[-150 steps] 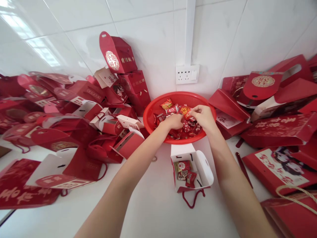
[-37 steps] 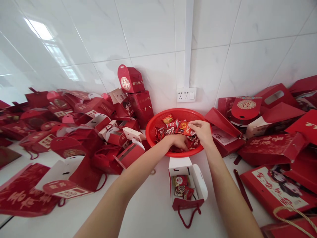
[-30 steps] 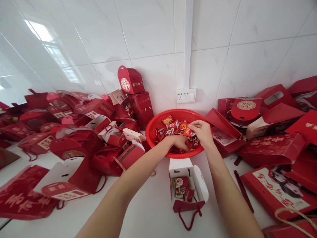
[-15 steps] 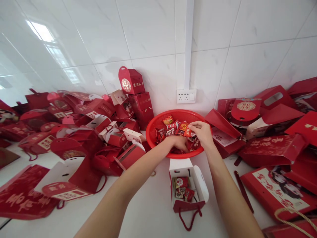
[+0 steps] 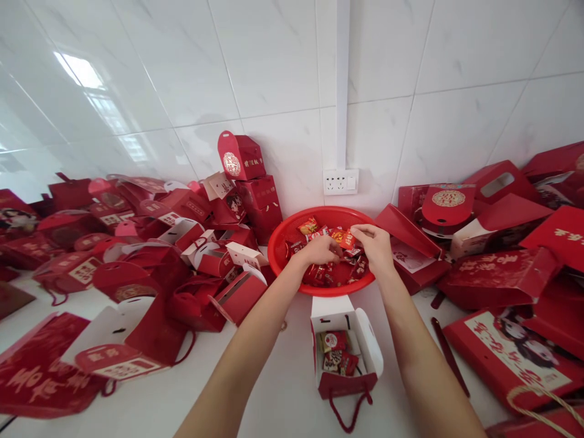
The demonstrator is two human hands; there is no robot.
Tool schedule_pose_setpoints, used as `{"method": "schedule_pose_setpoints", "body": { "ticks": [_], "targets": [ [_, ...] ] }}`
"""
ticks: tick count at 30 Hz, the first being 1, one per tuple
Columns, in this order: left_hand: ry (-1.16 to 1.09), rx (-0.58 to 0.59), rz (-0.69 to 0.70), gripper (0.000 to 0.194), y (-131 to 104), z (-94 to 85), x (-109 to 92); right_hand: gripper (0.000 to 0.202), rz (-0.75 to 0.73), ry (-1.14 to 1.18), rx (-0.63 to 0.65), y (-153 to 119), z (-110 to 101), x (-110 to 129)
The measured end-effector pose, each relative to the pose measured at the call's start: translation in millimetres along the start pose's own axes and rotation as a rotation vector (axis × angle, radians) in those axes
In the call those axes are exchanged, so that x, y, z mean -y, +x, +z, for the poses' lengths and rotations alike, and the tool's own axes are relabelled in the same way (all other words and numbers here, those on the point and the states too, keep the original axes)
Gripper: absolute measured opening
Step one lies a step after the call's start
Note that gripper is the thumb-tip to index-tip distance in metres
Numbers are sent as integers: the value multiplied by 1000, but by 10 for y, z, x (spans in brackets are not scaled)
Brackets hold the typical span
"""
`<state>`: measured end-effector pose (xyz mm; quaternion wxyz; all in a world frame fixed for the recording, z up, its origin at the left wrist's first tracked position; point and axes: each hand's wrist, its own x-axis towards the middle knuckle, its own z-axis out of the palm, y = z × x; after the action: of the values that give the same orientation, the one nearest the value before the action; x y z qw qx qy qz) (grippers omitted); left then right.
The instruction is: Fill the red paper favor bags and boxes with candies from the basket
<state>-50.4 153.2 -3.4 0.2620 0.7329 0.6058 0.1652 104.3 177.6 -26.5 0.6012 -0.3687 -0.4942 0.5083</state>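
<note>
A red plastic basket (image 5: 279, 258) holds several small wrapped snack packets (image 5: 308, 226). My right hand (image 5: 375, 244) is at its right side, thumb and fingers closed on an orange-red snack packet (image 5: 348, 239). My left hand (image 5: 322, 249) is over the middle of the basket, palm down, with its fingers bent together among the wrappers; what they hold, if anything, is hidden. Between my forearms stands an open red gift box (image 5: 349, 384) with a white inside and a red cord handle. Several wrapped packets (image 5: 335, 350) lie in it.
Many red gift boxes (image 5: 146, 328) crowd the white table (image 5: 274, 389) on the left, some open. A stack of boxes (image 5: 258, 194) stands against the tiled wall. More boxes (image 5: 502, 274) are piled at the right. A socket (image 5: 340, 182) is behind the basket.
My left hand has lifted and shifted back from deep in the front of the basket to its middle. My right hand stays on the orange-red packet. The view has shifted slightly.
</note>
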Motion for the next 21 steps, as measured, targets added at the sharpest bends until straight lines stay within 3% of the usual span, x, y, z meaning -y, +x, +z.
{"method": "schedule_pose_setpoints", "body": {
  "ticks": [4, 7, 14, 21],
  "targets": [
    [-121, -249, -33, 24, 13, -57, 26, 29, 2, 27, -17, 32, -11, -15],
    [-227, -355, -47, 23, 31, -54, 17, 29, 11, 29, -5, 35, -14, -12],
    [-408, -463, -57, 19, -8, -74, -46, 25, 80, 21, 64, -26, 9, 57],
    [-430, -494, -71, 24, -1, -62, -41, 15, 105, -3, 99, -67, 30, 119]
  ]
}}
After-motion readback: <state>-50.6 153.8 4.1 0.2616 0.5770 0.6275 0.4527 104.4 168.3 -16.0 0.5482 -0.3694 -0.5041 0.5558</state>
